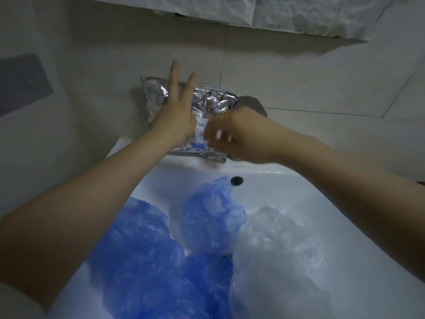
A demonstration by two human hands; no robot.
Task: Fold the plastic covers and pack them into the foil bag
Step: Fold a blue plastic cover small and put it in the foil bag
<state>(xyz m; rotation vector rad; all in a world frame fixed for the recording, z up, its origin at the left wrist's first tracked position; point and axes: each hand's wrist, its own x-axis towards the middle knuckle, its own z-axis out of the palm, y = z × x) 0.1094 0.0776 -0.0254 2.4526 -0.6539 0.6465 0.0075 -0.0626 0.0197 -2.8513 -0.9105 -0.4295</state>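
step: bag handling, by my read. No cover is folded or packed yet; both hands are up at the foil bag [207, 104], none on the plastic.
foil bag: 12 o'clock, on the back ledge of the sink [287, 192], against the tiled wall [299, 72]. Crumpled, white label facing the camera.
left hand [174, 116]: fingers straight and spread, flat against the bag's left half, gripping nothing.
right hand [232, 137]: motion-blurred at the bag's lower right edge; fingers look curled, can't tell if they pinch the foil.
blue covers [161, 261]: loose heap in the basin, 6 to 7 o'clock; one more blue bunch [213, 222] near centre.
clear cover [276, 249]: 5 o'clock, touching the blue heap.
next: find and spread the bag mouth, likely left steadying and right opening, then drop to the basin for a cover.
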